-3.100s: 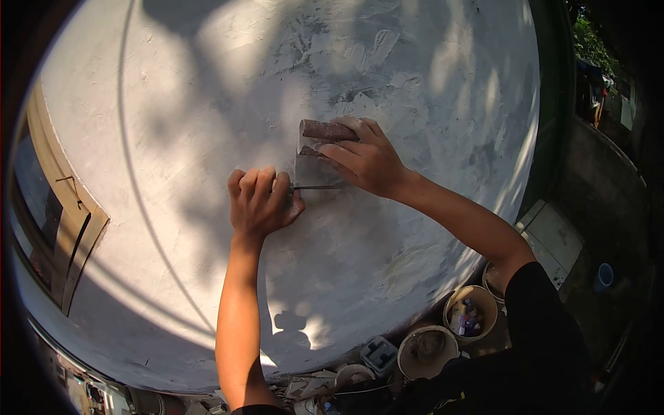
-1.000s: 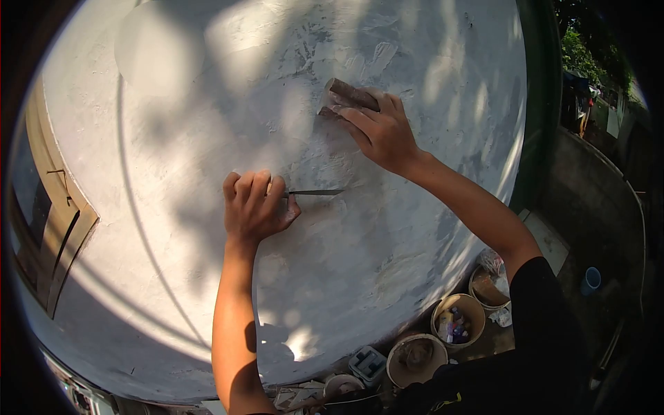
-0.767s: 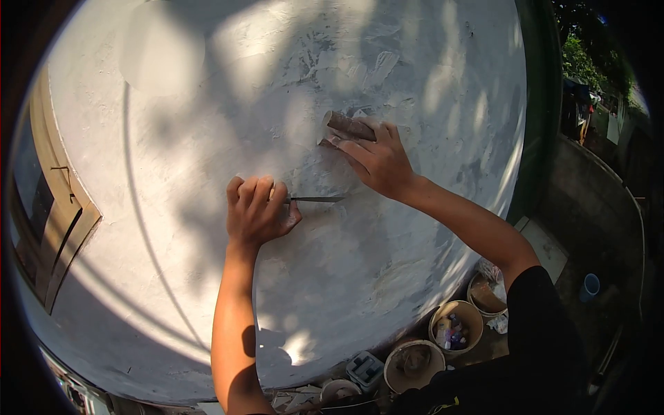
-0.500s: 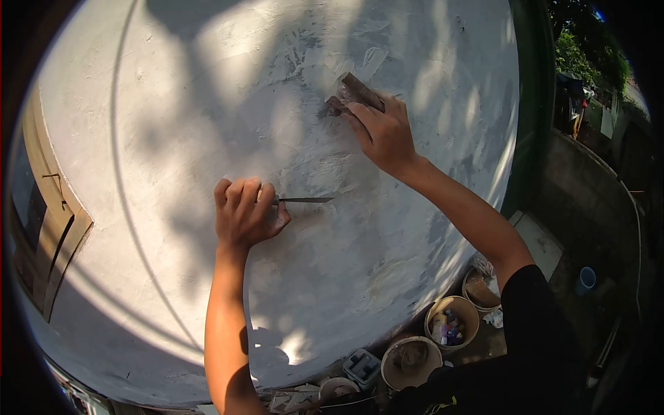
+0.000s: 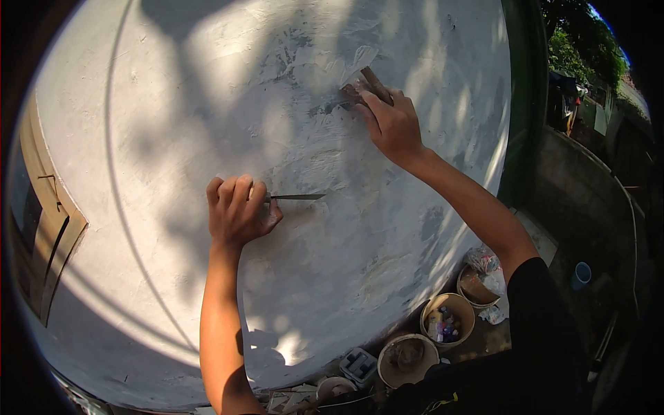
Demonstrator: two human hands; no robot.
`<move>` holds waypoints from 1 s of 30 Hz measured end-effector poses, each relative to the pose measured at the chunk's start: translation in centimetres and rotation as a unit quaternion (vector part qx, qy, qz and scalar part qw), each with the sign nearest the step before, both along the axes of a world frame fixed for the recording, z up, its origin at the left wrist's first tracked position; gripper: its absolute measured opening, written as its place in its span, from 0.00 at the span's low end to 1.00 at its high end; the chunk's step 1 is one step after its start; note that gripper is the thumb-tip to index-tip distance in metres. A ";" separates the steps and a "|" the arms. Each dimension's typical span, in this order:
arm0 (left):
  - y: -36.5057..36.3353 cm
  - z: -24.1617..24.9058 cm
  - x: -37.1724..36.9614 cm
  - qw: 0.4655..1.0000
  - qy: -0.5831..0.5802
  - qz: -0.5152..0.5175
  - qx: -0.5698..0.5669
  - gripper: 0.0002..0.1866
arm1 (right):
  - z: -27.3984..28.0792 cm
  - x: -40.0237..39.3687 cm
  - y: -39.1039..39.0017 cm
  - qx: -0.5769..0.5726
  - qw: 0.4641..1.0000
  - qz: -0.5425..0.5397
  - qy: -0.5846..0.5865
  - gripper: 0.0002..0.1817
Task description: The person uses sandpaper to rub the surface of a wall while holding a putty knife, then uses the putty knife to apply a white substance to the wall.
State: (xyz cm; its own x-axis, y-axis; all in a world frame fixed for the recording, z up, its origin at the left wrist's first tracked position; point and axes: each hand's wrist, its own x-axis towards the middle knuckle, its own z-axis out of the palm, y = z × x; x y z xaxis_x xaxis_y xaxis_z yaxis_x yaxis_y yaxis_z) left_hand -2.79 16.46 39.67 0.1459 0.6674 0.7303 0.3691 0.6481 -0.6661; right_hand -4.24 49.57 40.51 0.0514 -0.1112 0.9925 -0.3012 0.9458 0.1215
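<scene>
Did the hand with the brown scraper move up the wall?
Yes. The right hand with the brown scraper has slid up and to the right across the white wall, farther from the left hand, which holds its flat blade in place.

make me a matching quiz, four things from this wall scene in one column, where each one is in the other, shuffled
Things:
1. right hand
2. left hand
3. blue cup
4. buckets

Places:
A. on the ground at the foot of the wall, below the right arm
B. high on the wall, pressing a brown trowel to the plaster
C. mid wall, gripping a thin blade that points right
D. on the ground at far right, away from the wall

Pairs: 1-B, 2-C, 3-D, 4-A
</scene>
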 end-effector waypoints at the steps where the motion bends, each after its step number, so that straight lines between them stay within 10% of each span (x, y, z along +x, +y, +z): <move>1: 0.0 0.0 0.0 1.000 -0.001 0.001 0.000 0.19 | 0.7 0.1 0.3 0.011 1.000 -0.002 0.004 0.13; 19: 0.1 0.3 -0.1 1.000 0.008 0.023 -0.010 0.19 | 4.4 -1.5 -0.9 -0.127 0.990 0.045 0.041 0.14; 30: 0.0 0.1 -0.2 0.999 0.014 0.027 -0.020 0.19 | 3.6 -2.1 3.4 0.006 0.993 -0.113 0.020 0.22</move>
